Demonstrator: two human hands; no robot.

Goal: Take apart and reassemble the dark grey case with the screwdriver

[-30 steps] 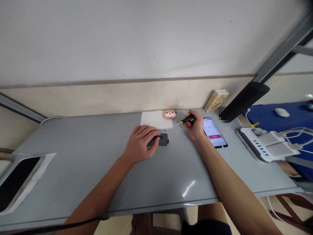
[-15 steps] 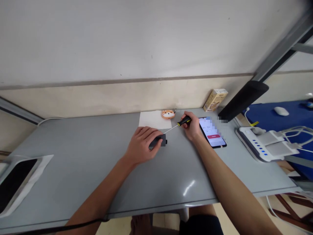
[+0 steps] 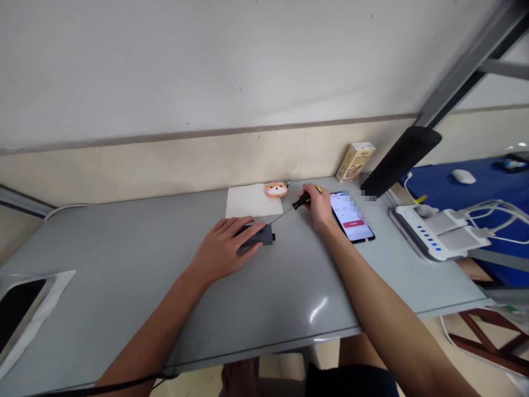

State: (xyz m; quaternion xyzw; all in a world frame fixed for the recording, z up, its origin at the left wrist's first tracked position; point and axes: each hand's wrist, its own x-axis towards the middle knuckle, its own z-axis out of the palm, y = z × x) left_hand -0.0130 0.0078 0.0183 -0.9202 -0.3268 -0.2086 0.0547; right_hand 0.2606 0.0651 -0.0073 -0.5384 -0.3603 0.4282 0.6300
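A small dark grey box-shaped device with slots on top and a black knob-like stub at its right end lies on the grey table. My left hand is closed over its left part, thumb along the near side and fingers on top. Between the fingers of my right hand is a black-and-yellow screwdriver. Its thin shaft slants down to the left, and the tip meets the device's far top edge near my left fingertips. Whether the tip sits in a screw is too small to tell.
Behind the device lie a white paper sheet and an orange dog-faced case. To the right are a phone, a carton, a black padded post and a white power strip with plugs. A dark-screened tablet-like thing lies at left.
The camera view has shifted slightly. My left fingers have drawn back a little to the left, showing more of the device. My right hand still holds the screwdriver against it, its handle tilted slightly higher.
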